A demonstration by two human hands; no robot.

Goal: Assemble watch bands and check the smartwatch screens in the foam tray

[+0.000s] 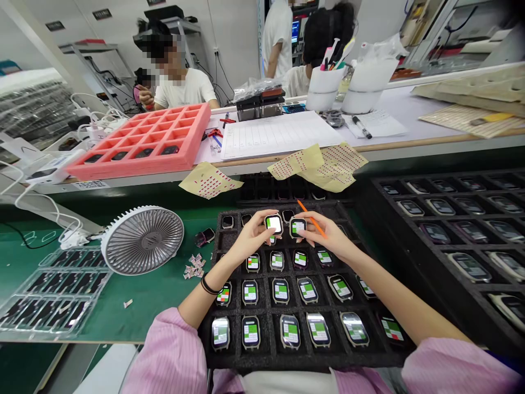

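Observation:
Over the rear part of a black foam tray (269, 334), my left hand (256, 234) is closed around a smartwatch body (273, 222) without a strap; its screen is lit white, with the thumb at its lower edge. Close beside it, my right hand (328, 234) grips a second smartwatch (297, 226) that shows a green and white screen. A thin orange stick (311, 218) also runs through the fingers of this hand, pointing up and left. Rows of similar watches (280, 290) lie in the tray's compartments, most with green and white screens, a few with red or orange patches.
To the left stand a round fan (143, 239), small paper labels (194, 266) and clear plastic trays (53, 284) of dark parts. Another black tray (447, 230) of watches is at right. Behind, a shelf carries a pink foam tray (143, 142) and paper sheets (279, 133). People sit beyond.

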